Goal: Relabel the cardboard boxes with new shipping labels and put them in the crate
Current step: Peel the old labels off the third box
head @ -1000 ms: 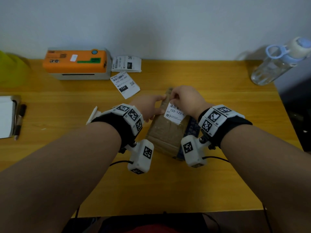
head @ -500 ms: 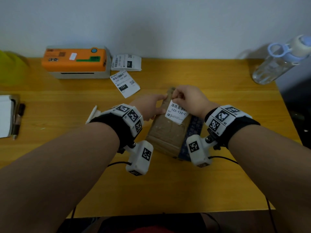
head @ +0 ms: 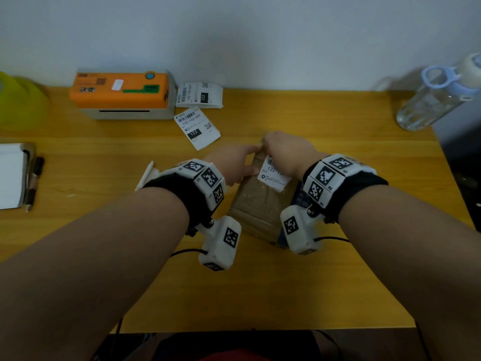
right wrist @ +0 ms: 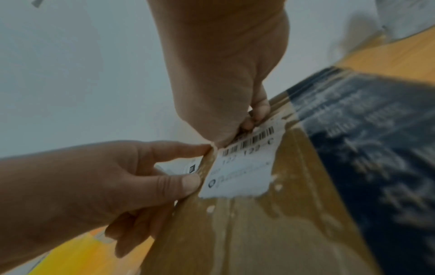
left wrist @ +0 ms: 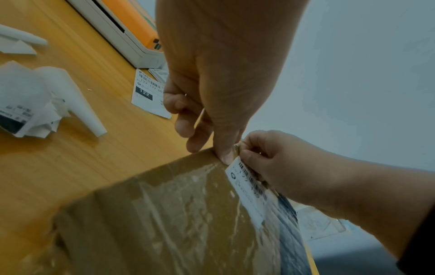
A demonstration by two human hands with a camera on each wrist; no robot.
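Since 0.5 s ago, right hand [head: 287, 152] has slid down over the label [head: 273, 175], covering more of its barcode; box barely shifted. Cardboard box [head: 260, 204] sits tilted on the table [head: 338, 282] at centre, btwn both wrists. Right fingers pinch the label's top edge at the box's far end. Left hand [head: 234, 162] grips the box's left edge, thumb [right wrist: 186, 184] pressed beside the label. Two loose labels [head: 199, 127] lie near the orange printer [head: 122, 92], well apart from the box.

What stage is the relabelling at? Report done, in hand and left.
Done: nothing visibly. In hand: the left hand grips the cardboard box while the right hand pinches its label at the top edge. Left: two loose labels lie unused; no crate shows.
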